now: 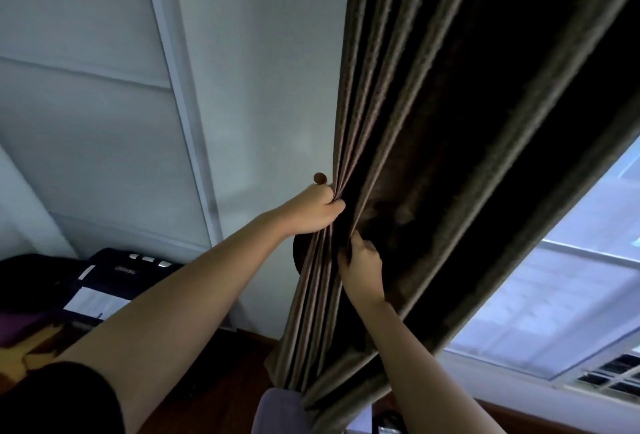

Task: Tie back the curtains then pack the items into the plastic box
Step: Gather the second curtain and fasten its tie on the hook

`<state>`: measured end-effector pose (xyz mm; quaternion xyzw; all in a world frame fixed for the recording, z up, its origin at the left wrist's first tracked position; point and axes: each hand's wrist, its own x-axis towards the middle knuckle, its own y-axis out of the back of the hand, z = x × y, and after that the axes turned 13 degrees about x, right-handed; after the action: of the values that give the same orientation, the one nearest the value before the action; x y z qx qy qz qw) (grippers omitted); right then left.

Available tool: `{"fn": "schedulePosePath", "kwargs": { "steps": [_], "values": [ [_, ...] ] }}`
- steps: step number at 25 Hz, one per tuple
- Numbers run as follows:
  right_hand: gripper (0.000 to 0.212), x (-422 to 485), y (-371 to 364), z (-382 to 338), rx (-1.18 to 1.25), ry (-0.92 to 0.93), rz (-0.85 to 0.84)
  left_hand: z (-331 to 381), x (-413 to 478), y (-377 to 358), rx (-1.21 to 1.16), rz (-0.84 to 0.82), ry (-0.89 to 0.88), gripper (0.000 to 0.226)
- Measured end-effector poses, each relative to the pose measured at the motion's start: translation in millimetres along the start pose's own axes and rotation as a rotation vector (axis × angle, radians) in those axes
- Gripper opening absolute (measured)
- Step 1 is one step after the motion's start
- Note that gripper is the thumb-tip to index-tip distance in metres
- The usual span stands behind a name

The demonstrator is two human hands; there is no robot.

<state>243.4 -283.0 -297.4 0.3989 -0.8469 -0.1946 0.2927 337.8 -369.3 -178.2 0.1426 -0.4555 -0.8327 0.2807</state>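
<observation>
Head view: the left hand (313,213) is fisted tightly around the gathered pleats of the heavy dark brown curtain (433,142) beside the white wall (263,87), bunching it for tying; the right hand (360,269) pinches lower folds, tucking them in.

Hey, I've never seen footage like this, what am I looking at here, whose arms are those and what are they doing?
This is one picture from a wide-angle camera worn on a person's head, so the two bare arms reaching forward are the wearer's own. There is no machine. The left hand bunches the pleats of a dark brown fabric curtain in a closed grip. The right hand, lower, pinches a fold of the same curtain. Behind is a pale wall; at right, a bright window. No tie-back cord or plastic box is visible.
</observation>
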Motion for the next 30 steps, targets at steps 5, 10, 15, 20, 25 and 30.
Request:
{"fn": "schedulePosePath", "kwargs": {
  "steps": [5,10,15,20,25,30],
  "values": [
    [0.044,-3,0,-3,-0.012,0.011,0.000,9,0,-3,-0.010,-0.027,0.000,0.033],
    [0.045,-4,2,-12,0.029,-0.039,-0.134,15,3,-18,0.192,0.111,-0.071,0.025],
    [0.055,-31,51,-3,-0.012,0.049,0.896,8,3,-25,0.226,0.255,-0.015,0.026],
    [0.068,6,97,14,0.223,-0.393,0.558,16,-19,-25,0.153,0.205,-0.097,0.045],
    [0.065,37,74,11,0.016,-0.274,-0.032,15,-11,-22,0.103,0.219,-0.026,0.040],
    [0.070,4,38,21,0.132,-0.112,-0.190,10,4,-21,0.067,0.153,0.042,0.034]
  ]
}}
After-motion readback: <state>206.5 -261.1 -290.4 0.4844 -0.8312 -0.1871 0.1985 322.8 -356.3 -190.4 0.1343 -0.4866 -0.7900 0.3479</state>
